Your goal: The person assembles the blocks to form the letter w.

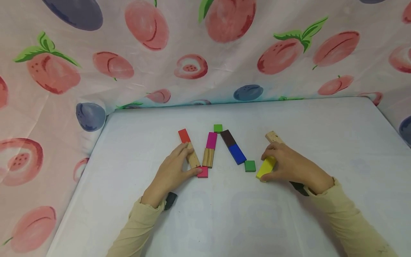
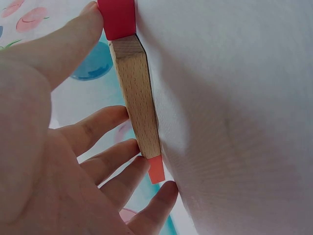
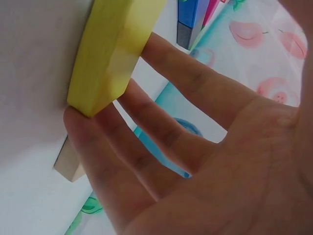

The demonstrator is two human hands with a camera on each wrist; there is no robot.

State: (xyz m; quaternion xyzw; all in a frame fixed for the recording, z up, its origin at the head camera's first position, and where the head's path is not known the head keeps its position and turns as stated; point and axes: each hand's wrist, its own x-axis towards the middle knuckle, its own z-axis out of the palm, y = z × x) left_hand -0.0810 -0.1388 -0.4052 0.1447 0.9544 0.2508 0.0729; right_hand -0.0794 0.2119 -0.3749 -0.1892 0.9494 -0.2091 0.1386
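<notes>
My left hand (image 1: pixel 171 169) lies beside the left row of blocks. Its thumb touches a small pinkish-red block (image 1: pixel 202 172). In the left wrist view, its fairly straight fingers rest along a plain wooden block (image 2: pixel 137 98), with an orange-red block (image 2: pixel 156 170) beyond. On the right, my right hand (image 1: pixel 290 167) pinches a yellow block (image 1: pixel 265 169) between thumb and fingers. Behind that hand, another plain wooden block (image 1: pixel 273 136) is partly hidden. A small green block (image 1: pixel 250 166) lies just left of the yellow one.
Between the hands, a magenta block (image 1: pixel 211 140) and a striped wooden block (image 1: pixel 208 158) form one slanted row. Dark brown (image 1: pixel 228 138) and blue (image 1: pixel 237 154) blocks form another. A light green block (image 1: pixel 218 128) sits at the top. The white table (image 1: pixel 205 221) meets a fruit-patterned cloth (image 1: pixel 224 78).
</notes>
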